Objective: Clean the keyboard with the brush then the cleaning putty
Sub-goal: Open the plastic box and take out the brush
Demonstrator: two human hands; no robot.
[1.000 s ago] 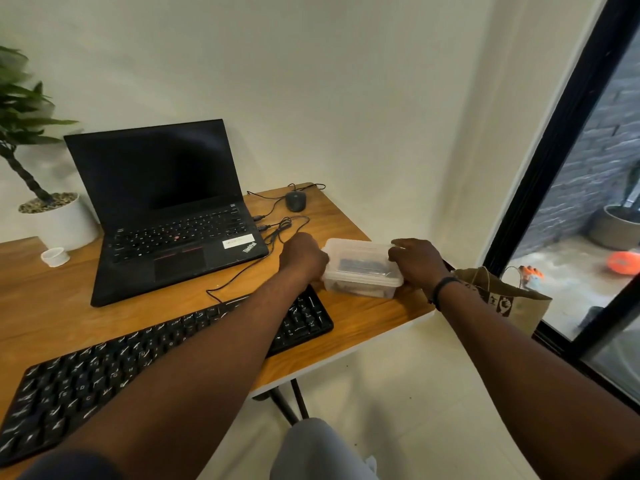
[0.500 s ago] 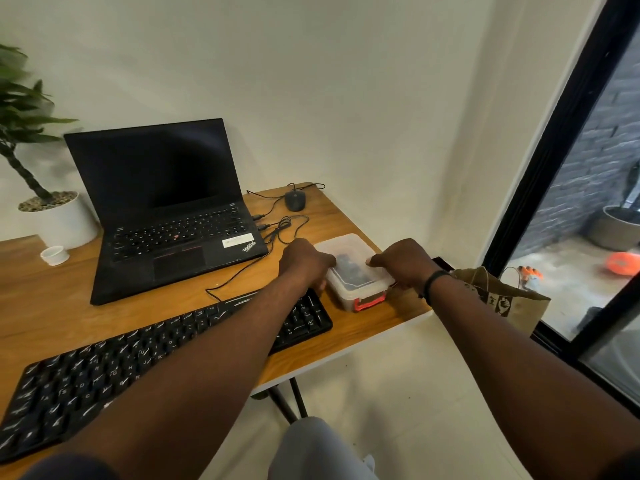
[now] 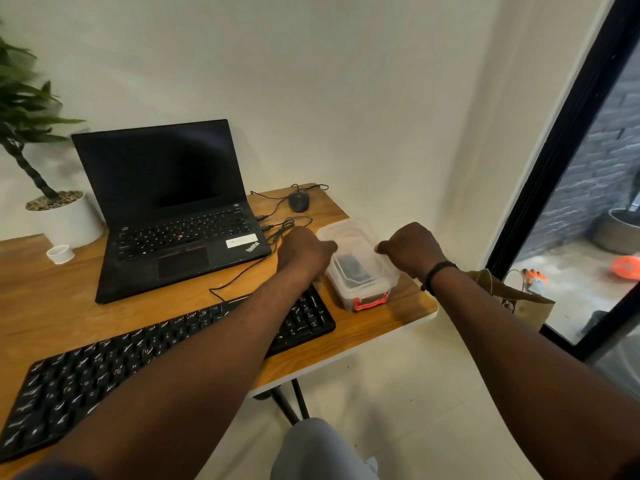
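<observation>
Looking from left to right, the black keyboard (image 3: 166, 358) comes first. It lies long and slanted across the wooden desk (image 3: 52, 299), from the near left corner up toward the middle. No brush and no putty touch it, so I think the cleaning has not started.

Behind it sits the open laptop (image 3: 173, 216), with its cables (image 3: 277, 230) trailing toward the mouse (image 3: 299, 200).

Next comes the left hand (image 3: 304, 252). Its fingers are curled against the left side of the clear plastic box (image 3: 358, 268). It looks like it grips the box edge, but the fingertips are hidden, so I cannot tell for sure.

The box sits on the desk between both hands, just past the right end of the keyboard. Its long side points away from the person, and its short end with the red clasp (image 3: 370, 301) faces them. The lid looks closed. Something dark lies inside. I guess it is a cleaning tool, but it is too blurry to name.

Then comes the right hand (image 3: 410, 249), with a dark band on its wrist. Its curled fingers pinch the right edge of the lid.

Both hands are equally close to the box, one on each long side. The red clasp is nearer the person than either hand. I think opening the box comes next, and a hand must move back toward that clasp.
</observation>
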